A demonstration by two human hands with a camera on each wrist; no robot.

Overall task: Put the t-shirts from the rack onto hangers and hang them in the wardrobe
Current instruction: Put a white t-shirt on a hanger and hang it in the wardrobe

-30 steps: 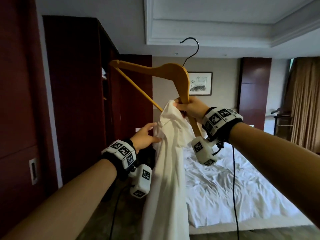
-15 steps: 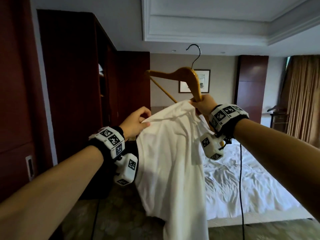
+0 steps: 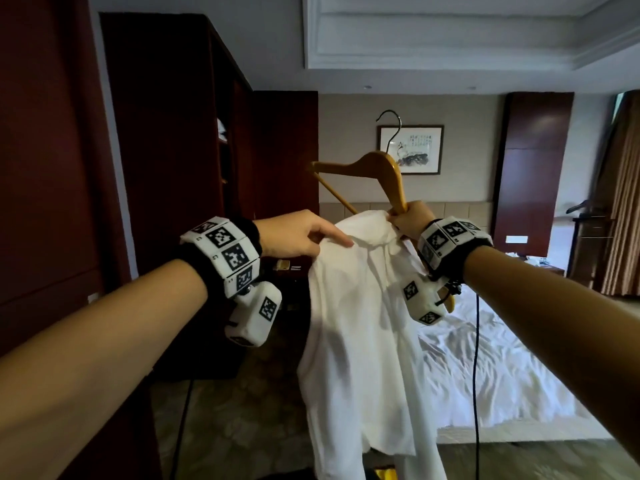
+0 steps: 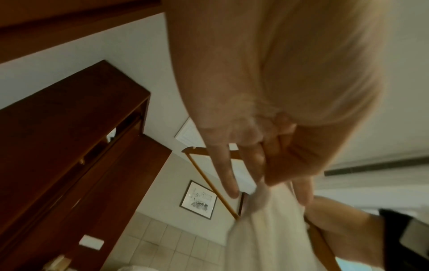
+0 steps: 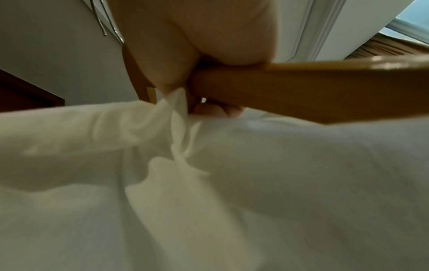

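Closest to the camera, both forearms reach forward with a white t-shirt hanging between them. The left hand pinches the cloth at the top edge, near one shoulder, its grip closed on fabric with the forefinger lying out along it. The right hand is clenched around one sloping arm of a wooden hanger, and the right wrist view shows a bunch of the same cloth trapped against the wood under its fingers. So the shirt is in the air, held up by both hands, partly gathered at the hanger but not yet sitting over its two arms.

That cloth looks light and limp; it folds and sags wherever it is not held, so it probably needs taking by the collar or shoulder seam and spreading. By contrast the hanger is stiff and smooth, easy to hold by an arm or its neck below the metal hook, though thin fabric may slide off.

Farther back, an unmade bed lies on the right, the dark wardrobe stands on the left, and a framed picture hangs on the far wall.
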